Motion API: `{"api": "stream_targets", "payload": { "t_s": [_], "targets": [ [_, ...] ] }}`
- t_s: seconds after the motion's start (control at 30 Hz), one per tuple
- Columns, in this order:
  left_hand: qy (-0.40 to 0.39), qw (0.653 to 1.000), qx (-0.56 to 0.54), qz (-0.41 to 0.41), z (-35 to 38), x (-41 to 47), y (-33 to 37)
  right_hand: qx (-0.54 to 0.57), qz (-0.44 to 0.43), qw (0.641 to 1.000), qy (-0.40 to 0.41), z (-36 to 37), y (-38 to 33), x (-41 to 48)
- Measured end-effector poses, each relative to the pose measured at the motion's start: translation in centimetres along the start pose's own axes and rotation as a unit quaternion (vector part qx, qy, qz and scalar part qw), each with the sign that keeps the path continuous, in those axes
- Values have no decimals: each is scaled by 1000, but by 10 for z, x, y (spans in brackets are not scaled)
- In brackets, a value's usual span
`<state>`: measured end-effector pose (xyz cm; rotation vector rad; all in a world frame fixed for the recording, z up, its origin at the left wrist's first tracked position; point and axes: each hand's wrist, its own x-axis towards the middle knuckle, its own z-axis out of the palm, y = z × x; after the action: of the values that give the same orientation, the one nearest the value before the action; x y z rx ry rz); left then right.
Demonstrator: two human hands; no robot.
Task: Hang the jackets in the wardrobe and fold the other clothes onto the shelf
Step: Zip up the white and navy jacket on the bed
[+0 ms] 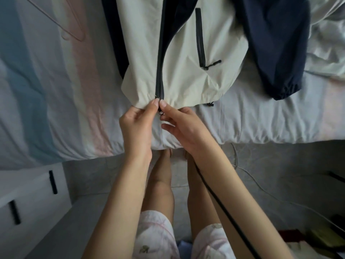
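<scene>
Two hands meet at the near hem of the jacket [186,53], which lies flat on the bed [261,120], its collar end out of view at the far side. The left hand [137,122] pinches the left hem corner, thumb on top. The right hand [183,128] pinches the right corner between thumb and forefinger, its other fingers loosely curled below. The slider [161,113] sits between the two thumbs. The zip [160,71] has its sides together near the hem and parted farther up, so it looks not yet done up; I judge the step in hand to be seating the pin in the slider.

Several things could go wrong from here:
- The pin may miss its seat if the two corners are not held level. A pull would then jam the slider or run up one side only.
- The light fabric is gathered at the hem and could be drawn into the teeth.
- Either pinch could slip, since the grip is on thin cloth.
- A black cable [224,210] crosses the right forearm and might catch or tug as that arm moves away.
- The hanger [74,32] lies far left, well apart from the jacket. If the zip is closed fully first, getting it into the shoulders may be awkward.
</scene>
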<state>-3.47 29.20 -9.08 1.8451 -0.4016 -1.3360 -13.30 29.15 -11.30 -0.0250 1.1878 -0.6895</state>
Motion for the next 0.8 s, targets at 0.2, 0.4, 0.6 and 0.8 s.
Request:
{"api": "stream_targets", "payload": {
  "t_s": [0.2,0.4,0.6,0.8],
  "targets": [
    [-20,1000,-15,2,1,1,-1,-35,-34,999,-11,-2,-4,-4],
    [10,999,-43,-11,1,4,-5,-45,-36,998,-7,2,-6,-6],
    [-11,1000,-11,4,0,-1,0,-143,-115,983,1,5,-16,-16],
    [-40,998,-51,26,-6,-3,14,-106,-174,979,14,17,-19,-23]
  ]
}}
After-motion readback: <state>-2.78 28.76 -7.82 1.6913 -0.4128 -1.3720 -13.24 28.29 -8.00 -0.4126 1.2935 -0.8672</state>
